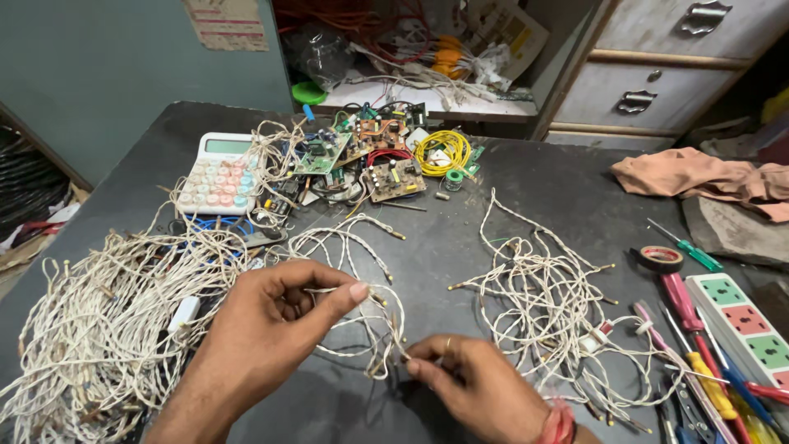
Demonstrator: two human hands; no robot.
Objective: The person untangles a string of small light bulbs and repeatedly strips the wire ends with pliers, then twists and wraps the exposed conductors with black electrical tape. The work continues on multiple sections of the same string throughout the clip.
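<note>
Two bare hands meet over a dark grey worktable (526, 189), each pinching part of one loop of white twisted-pair wire (374, 325). My left hand (275, 316) clamps thumb and forefinger on the upper strand; my right hand (468, 374) closes its fingertips on the lower end, just beside the left. The loop lies on the table between the hands and trails away from me toward a pale calculator with pastel keys (218, 174). To the left of this loop sits a large tangled heap of the same white wire (107, 321); to its right, a smaller spread bundle of white wire (551, 304). Beyond the loop, green and brown circuit boards (370, 152) and a coil of yellow wire (442, 152) lie beside the calculator. I judge the step in hand to be separating one length from the tangle; the next move calls for a steady pull without snagging neighbouring strands.
</note>
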